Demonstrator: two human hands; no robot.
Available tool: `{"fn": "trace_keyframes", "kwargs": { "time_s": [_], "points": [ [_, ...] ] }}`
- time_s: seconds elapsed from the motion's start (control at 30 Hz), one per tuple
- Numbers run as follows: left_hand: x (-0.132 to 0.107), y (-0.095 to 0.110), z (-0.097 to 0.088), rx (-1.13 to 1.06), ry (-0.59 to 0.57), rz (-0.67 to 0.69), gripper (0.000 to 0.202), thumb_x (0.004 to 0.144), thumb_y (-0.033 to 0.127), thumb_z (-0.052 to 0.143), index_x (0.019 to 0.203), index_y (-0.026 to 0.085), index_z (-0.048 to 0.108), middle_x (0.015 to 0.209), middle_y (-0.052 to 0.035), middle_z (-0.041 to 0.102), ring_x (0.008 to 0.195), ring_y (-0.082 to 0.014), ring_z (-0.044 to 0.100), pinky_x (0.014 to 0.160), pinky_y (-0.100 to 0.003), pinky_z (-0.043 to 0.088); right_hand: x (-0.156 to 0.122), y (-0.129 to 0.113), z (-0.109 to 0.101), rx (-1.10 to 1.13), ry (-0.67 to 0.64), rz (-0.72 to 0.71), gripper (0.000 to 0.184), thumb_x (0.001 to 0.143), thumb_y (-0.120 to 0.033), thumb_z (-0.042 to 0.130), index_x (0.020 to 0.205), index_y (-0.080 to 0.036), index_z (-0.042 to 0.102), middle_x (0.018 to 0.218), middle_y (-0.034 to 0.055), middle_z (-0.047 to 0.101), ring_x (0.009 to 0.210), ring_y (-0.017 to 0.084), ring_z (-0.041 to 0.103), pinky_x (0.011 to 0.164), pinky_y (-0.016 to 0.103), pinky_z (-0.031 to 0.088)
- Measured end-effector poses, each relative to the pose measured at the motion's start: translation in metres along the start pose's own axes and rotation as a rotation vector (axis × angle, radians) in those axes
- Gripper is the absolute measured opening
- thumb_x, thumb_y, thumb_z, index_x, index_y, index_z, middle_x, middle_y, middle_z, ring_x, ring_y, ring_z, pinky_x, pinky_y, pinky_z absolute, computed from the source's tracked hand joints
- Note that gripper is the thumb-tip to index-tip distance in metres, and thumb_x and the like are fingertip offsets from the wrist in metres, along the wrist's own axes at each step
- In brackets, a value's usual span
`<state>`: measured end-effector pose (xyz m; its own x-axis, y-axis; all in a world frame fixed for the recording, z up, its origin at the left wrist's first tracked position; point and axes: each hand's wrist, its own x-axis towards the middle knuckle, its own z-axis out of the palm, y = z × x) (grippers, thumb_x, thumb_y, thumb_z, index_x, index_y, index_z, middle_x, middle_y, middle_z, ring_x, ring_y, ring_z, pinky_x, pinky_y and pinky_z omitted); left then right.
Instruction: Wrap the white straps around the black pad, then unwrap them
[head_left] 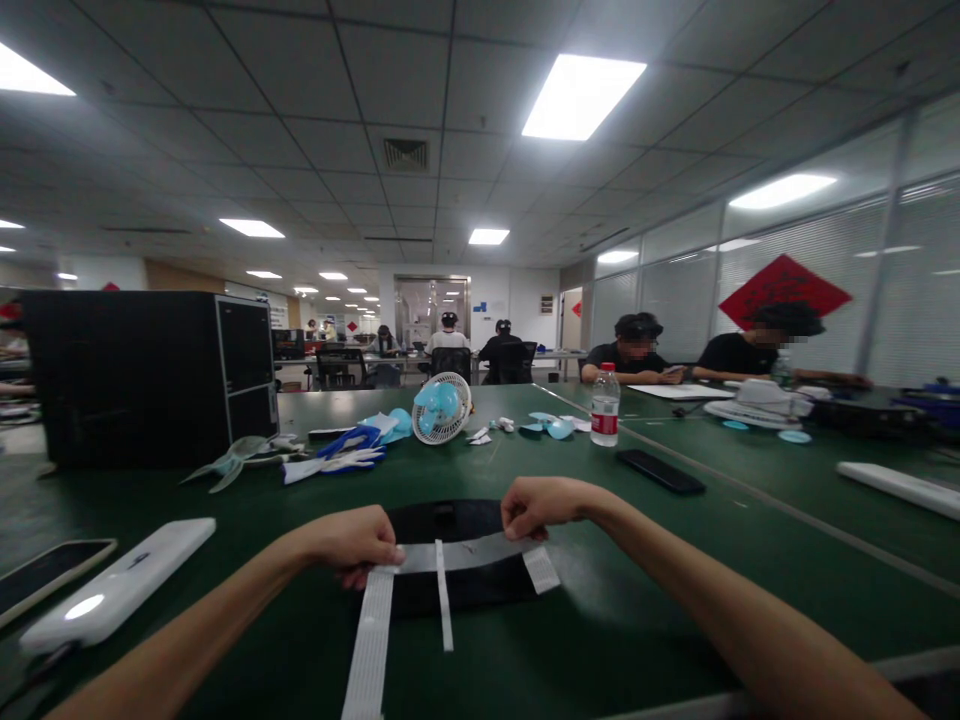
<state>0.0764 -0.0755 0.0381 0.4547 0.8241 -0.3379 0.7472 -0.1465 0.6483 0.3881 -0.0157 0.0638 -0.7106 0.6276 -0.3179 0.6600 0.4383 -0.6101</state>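
Note:
My left hand (358,543) is closed, pinching the left end of a greyish, slightly shiny strip (471,553). The strip stretches across to my right hand (541,507), whose fingers are closed on its right end. At the left hand, a long white ribbed strip (369,640) runs down toward me. A narrow white strip (445,600) hangs from the middle, and a short white ribbed piece (541,570) lies by the right end. Under all of this is a dark, flat, rounded object (480,588) on the green table; its kind is unclear.
A black computer case (127,380) stands at the left. Beyond my hands are a small fan (442,408), blue-and-white gloves (337,455), a water bottle (604,410) and a black phone (660,470). A white elongated device (124,580) lies left. People sit farther back.

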Motion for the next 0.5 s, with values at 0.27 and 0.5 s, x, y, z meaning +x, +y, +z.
{"fn": "trace_keyframes", "kwargs": {
  "time_s": [0.27,0.5],
  "points": [
    [0.0024,0.0006,0.0056,0.064,0.064,-0.019,0.04,0.073,0.057,0.058,0.065,0.018,0.061,0.055,0.0015,0.057,0.048,-0.0109,0.05,0.046,-0.022,0.035,0.0052,0.0017,0.0047,-0.153,0.031,0.063,0.017,0.077,-0.022,0.061,0.089,-0.012,0.067,0.072,-0.0006,0.062,0.058,0.008,0.054,0.054,0.02,0.041],
    [0.0066,-0.0026,0.0097,0.21,0.17,-0.071,0.034,0.073,0.052,0.058,0.07,0.019,0.065,0.057,0.0002,0.059,0.05,-0.0148,0.053,0.046,-0.025,0.036,0.009,0.0025,0.0078,-0.231,0.032,0.087,0.018,0.075,-0.024,0.062,0.087,-0.012,0.067,0.069,-0.0011,0.062,0.059,0.01,0.055,0.053,0.021,0.04]
  ]
}}
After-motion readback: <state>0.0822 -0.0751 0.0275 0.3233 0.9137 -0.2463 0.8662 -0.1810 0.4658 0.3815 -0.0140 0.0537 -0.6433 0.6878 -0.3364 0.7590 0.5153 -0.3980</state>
